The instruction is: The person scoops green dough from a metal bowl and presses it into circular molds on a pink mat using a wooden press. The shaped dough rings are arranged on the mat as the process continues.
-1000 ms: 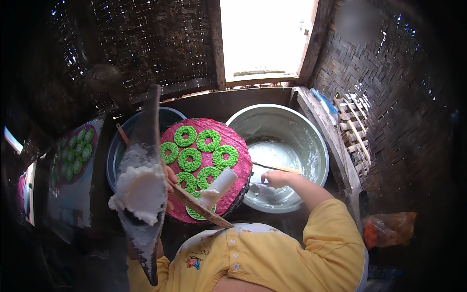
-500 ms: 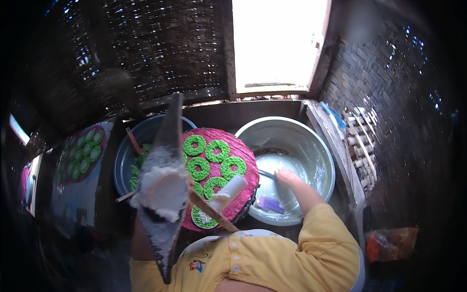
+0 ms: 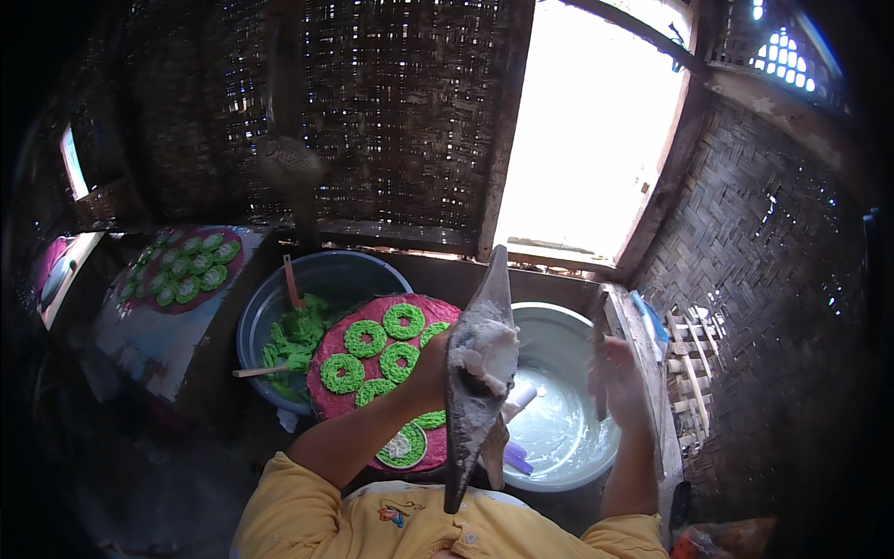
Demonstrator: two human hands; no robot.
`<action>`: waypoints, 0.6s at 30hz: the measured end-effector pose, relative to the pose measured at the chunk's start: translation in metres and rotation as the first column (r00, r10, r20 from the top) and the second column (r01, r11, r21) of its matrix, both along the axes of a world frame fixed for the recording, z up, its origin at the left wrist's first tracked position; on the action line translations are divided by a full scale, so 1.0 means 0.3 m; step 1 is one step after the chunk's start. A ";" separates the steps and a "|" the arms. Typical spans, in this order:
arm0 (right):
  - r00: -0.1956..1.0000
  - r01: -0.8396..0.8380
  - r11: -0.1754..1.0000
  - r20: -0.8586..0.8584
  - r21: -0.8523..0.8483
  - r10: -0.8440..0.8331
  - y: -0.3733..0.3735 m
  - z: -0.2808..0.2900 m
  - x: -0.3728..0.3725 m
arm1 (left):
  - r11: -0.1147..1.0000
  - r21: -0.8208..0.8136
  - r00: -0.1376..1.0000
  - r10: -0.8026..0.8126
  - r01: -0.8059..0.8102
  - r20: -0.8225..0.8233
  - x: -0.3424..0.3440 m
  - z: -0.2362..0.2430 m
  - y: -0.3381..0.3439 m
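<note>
My left hand [image 3: 430,365] grips a long, dark, pointed holder [image 3: 476,429]; the holder hides most of its fingers. A heap of sticky white dough [image 3: 486,352] fills the holder's middle. Below it, a whitish tube [image 3: 521,399] sticks out over the basin. My right hand [image 3: 621,384], somewhat blurred, is closed round a narrow, flat, dark blade-like tool [image 3: 599,359] held upright. This hand is above the right side of a pale metal basin [image 3: 610,454], apart from the dough. White smears coat the basin, and a purple piece [image 3: 518,456] lies inside.
A pink round board [image 3: 326,396] with green lacy rings lies left of the holder. Behind it, a blue-grey basin [image 3: 250,326] contains green dough and a red-handled tool [image 3: 292,279]. More green pieces [image 3: 186,270] rest at far left. A woven wall [image 3: 708,205] rises at right.
The dough-filled holder has moved right, from over the board's left edge to beside the pale basin. My right hand has lifted the blade-like tool from inside the basin. The view has shifted.
</note>
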State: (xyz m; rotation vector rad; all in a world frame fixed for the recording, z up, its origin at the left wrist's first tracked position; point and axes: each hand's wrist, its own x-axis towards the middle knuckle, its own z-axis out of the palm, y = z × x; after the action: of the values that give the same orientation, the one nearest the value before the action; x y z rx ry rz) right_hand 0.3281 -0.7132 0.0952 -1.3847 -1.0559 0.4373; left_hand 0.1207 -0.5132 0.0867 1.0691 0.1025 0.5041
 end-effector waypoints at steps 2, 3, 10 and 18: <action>0.888 0.153 0.987 0.430 0.054 -0.162 -0.009 0.073 -0.102 | 0.987 -0.155 0.998 -0.055 0.053 -0.008 0.025 -0.003 -0.015; 0.722 0.229 0.965 0.643 0.127 -0.256 -0.011 0.100 -0.140 | 0.984 -0.159 0.997 -0.078 0.078 0.004 0.035 -0.009 -0.019; 0.264 0.285 0.885 0.857 0.369 -0.442 -0.003 0.119 -0.270 | 0.957 0.240 0.985 0.173 -0.162 -0.026 -0.011 -0.036 -0.031; 0.602 0.113 0.951 0.741 0.288 -0.297 -0.031 0.097 -0.305 | 0.936 0.309 0.985 0.146 -0.169 0.096 -0.082 -0.001 -0.033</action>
State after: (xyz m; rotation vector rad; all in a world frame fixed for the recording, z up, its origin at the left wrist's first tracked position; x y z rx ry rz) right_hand 0.2365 -0.7225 0.1243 -1.5006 -1.5585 -0.5246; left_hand 0.0962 -0.5232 0.0864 1.3623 0.0452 0.7206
